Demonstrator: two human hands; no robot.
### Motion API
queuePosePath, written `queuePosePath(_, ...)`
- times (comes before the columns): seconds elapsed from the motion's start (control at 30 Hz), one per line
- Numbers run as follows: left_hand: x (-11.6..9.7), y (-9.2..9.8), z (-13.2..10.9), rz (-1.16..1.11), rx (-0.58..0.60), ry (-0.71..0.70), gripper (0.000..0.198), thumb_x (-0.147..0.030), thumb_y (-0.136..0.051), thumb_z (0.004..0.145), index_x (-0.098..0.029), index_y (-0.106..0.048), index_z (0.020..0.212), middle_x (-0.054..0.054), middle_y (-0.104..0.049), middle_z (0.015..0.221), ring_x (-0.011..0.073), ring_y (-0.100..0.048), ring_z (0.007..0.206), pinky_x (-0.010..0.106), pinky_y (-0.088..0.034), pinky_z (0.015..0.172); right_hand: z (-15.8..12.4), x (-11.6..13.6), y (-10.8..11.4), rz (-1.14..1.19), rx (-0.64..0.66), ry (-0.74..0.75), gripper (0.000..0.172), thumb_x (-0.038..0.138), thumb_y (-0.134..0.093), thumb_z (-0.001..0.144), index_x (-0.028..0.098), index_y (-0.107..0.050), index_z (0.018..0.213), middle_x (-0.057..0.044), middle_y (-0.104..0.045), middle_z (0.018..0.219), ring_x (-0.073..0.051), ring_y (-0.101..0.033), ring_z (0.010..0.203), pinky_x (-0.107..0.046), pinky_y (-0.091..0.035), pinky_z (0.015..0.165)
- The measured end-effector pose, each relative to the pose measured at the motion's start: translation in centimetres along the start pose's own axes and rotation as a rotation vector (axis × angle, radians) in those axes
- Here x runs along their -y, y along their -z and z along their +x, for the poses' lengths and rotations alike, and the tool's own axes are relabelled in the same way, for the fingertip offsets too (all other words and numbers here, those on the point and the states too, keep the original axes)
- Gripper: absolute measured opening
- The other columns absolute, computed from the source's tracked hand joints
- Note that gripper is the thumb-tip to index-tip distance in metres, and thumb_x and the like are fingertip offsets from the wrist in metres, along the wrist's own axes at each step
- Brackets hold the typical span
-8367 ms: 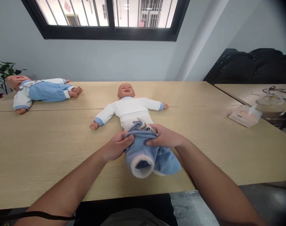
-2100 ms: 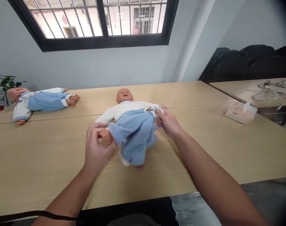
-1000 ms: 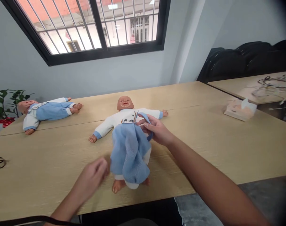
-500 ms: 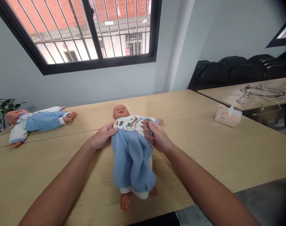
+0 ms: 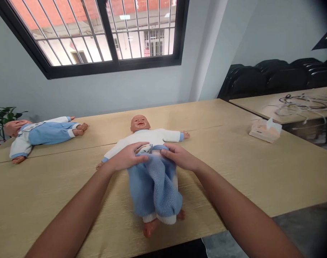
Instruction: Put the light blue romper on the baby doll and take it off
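A baby doll [image 5: 140, 123] lies on its back on the table, head away from me, arms spread in a white top [image 5: 150, 135] with blue cuffs. Blue overalls [image 5: 152, 182] with white hems lie over its legs, and the bare feet stick out below. My left hand [image 5: 129, 156] is closed on the folded-down bib at the overalls' upper edge. On the other side of the same edge, my right hand [image 5: 179, 156] pinches the blue cloth. Between the hands, a little of the bib's white print shows; most of it is folded out of sight.
A second doll [image 5: 49, 132] in similar clothes lies at the table's left. A tissue box [image 5: 265, 129] stands on the wooden table [image 5: 233, 168] at right. Tangled cables [image 5: 304, 104] lie on another table, in front of stacked black chairs [image 5: 276, 77]. A plant [image 5: 7, 118] stands behind the left end.
Both hands have come closer together, and the bib has been pulled down off the doll's chest, uncovering the white top and the doll's left-side arm. The view has shifted slightly.
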State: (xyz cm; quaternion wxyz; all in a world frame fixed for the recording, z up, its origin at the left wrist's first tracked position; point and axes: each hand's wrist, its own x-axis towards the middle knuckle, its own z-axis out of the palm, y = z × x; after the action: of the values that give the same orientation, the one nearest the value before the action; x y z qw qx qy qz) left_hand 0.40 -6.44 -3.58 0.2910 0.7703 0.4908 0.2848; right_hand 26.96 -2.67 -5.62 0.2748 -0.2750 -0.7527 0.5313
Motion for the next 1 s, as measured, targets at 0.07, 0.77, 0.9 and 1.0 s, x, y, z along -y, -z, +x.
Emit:
queuePosePath(0.07,-1.2,-0.4,0.0,0.084,0.086,-0.058,0.043,-0.059,-0.077,0.08,-0.023,-0.074,0.105,0.008,-0.073,0.116,0.0325,-0.062,0.114,0.041,-0.047,0.104,-0.2,0.2,-0.1,0.16,-0.064,0.039,0.04,0.058,-0.054,0.102,0.02,-0.063,0.092,-0.003,-0.066,0.092,-0.018,-0.059,0.087,-0.03,-0.045,0.081)
queuePosePath(0.77,-1.3,-1.3,-0.8,-0.555,-0.016,0.04,0.054,-0.063,-0.072,0.087,-0.019,-0.072,0.117,0.009,-0.078,0.109,0.0301,-0.071,0.107,0.037,-0.056,0.093,-1.0,0.8,-0.9,0.353,0.082,0.006,0.053,0.059,-0.079,0.084,0.021,-0.072,0.119,-0.006,-0.072,0.107,-0.021,-0.066,0.093,-0.03,-0.053,0.08)
queuePosePath(0.9,-0.6,-2.2,-1.1,-0.768,0.033,0.125,0.075,-0.073,-0.074,0.078,-0.016,-0.068,0.126,0.013,-0.077,0.112,0.0313,-0.073,0.102,0.04,-0.059,0.09,-0.8,0.8,-1.3,0.233,0.147,-0.034,0.043,0.052,-0.082,0.084,0.019,-0.072,0.109,-0.004,-0.073,0.103,-0.02,-0.065,0.091,-0.032,-0.053,0.082)
queuePosePath(1.0,-1.5,-2.7,-1.4,-0.556,0.198,0.08,0.07,-0.071,-0.076,0.077,-0.02,-0.071,0.124,0.01,-0.077,0.114,0.0302,-0.072,0.106,0.037,-0.06,0.089,-0.4,0.4,-1.5,0.245,-0.051,0.056,0.04,0.052,-0.082,0.084,0.019,-0.071,0.104,-0.004,-0.072,0.104,-0.02,-0.064,0.094,-0.034,-0.051,0.09)
